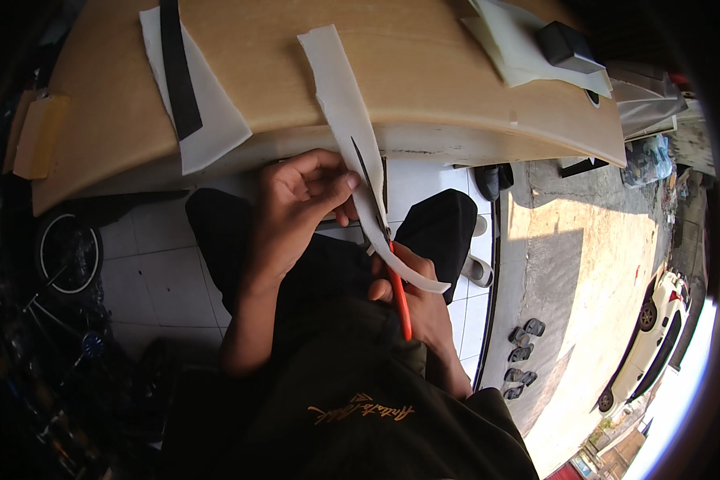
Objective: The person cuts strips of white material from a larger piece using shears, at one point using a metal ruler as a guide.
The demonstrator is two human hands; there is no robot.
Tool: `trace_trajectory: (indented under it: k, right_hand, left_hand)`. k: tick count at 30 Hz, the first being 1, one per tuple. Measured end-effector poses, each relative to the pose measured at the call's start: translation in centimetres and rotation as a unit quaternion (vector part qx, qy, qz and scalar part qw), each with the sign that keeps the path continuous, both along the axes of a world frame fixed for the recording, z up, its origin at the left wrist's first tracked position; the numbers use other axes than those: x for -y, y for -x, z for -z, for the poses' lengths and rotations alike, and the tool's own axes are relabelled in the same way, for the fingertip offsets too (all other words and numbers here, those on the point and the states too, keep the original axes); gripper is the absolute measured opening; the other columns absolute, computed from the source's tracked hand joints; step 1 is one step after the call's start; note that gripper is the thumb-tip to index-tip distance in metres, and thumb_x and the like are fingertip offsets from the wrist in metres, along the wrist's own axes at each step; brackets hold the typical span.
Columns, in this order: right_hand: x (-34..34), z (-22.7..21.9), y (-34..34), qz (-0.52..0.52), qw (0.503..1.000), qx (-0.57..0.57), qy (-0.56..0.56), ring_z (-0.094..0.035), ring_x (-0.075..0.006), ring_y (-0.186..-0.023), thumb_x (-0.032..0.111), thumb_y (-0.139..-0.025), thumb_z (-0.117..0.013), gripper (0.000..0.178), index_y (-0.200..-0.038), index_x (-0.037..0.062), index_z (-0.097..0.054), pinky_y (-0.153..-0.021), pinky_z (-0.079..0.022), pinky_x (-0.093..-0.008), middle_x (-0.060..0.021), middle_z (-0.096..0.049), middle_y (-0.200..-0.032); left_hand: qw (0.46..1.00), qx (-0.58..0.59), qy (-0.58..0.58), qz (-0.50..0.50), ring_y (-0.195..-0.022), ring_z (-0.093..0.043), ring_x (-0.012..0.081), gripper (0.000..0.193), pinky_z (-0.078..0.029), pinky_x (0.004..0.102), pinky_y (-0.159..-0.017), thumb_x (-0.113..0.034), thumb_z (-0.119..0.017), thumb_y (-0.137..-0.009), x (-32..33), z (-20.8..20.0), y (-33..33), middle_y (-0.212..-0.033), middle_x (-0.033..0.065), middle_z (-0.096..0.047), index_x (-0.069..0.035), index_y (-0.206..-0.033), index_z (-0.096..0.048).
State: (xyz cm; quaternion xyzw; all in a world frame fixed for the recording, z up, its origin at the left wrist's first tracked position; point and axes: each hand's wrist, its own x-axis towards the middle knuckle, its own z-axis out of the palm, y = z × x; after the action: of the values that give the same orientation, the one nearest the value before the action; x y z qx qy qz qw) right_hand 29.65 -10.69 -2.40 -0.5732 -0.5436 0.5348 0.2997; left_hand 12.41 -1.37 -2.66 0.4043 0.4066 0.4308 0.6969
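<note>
A long white strip of soft sheet material (340, 80) lies partly on the table and hangs over its near edge toward me. My left hand (300, 188) pinches the strip's left edge between thumb and fingers. Below, my right hand (426, 304) grips scissors (400, 300) with orange-red handles. Their dark blades point away from me along the strip, with the upper blade lying over the white material. A narrow cut length curls down past the scissors' pivot and crosses over my right hand. Some right-hand fingers are hidden behind the handles and strip.
On the curved tan table (264, 64), a black strip (180, 80) rests across a white sheet (216, 132) at left. At the far right, a dark block (568, 46) sits on white sheets (504, 48). A bicycle wheel (70, 254) stands left; sandals (522, 352) lie on the ground at right.
</note>
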Motion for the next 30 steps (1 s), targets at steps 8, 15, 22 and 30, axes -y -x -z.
trace_trajectory:
  k: [8, 15, 22, 30]
  right_hand:
    - [-0.5, -1.4, 0.3, 0.018, 0.995, 0.032, 0.098, -0.040, -0.0130, -0.049, 0.024, -0.087, -0.064, 0.028, -0.086, -0.0035, -0.060, -0.049, -0.036, -0.0311, -0.0089, -0.055, -0.060]
    - [-0.3, -0.5, 0.2, 0.025, 0.998, 0.000, 0.061, -0.041, -0.0108, -0.059, 0.071, -0.068, -0.064, 0.072, -0.077, 0.0004, -0.053, -0.054, -0.034, -0.0292, -0.0023, -0.045, -0.062]
    - [-0.7, -0.7, 0.0, 0.025, 0.997, 0.016, 0.070, -0.043, -0.0151, -0.052, 0.036, -0.081, -0.069, 0.044, -0.093, -0.0060, -0.061, -0.054, -0.039, -0.0320, -0.0098, -0.052, -0.058]
    - [-0.6, -0.9, -0.1, 0.037, 0.992, 0.019, 0.117, -0.043, -0.0127, -0.053, 0.039, -0.080, -0.070, 0.046, -0.088, -0.0049, -0.061, -0.054, -0.038, -0.0316, -0.0074, -0.053, -0.057]
  left_hand:
    - [0.998, 0.000, 0.004, -0.066, -0.067, -0.060, 0.0092, 0.018, -0.049, 0.0222, -0.060, -0.013, -0.063, -0.089, 0.0, -0.2, -1.1, -0.077, 0.0065, -0.065, 0.004, -0.094, -0.059]
    - [0.999, 0.003, -0.019, -0.026, -0.065, -0.060, 0.0086, 0.015, -0.047, 0.0222, -0.056, -0.009, -0.062, -0.089, -0.2, 0.6, 0.0, -0.076, 0.0067, -0.064, 0.005, -0.093, -0.060]
    - [1.000, 0.001, 0.002, 0.022, -0.063, -0.060, 0.0085, 0.016, -0.047, 0.0220, -0.056, -0.010, -0.064, -0.088, -0.3, 0.5, -0.2, -0.076, 0.0063, -0.064, 0.005, -0.093, -0.061]
    - [1.000, 0.001, -0.003, -0.023, -0.064, -0.060, 0.0092, 0.015, -0.047, 0.0228, -0.056, -0.012, -0.062, -0.090, -0.8, 0.4, -0.5, -0.075, 0.0059, -0.064, 0.003, -0.092, -0.061]
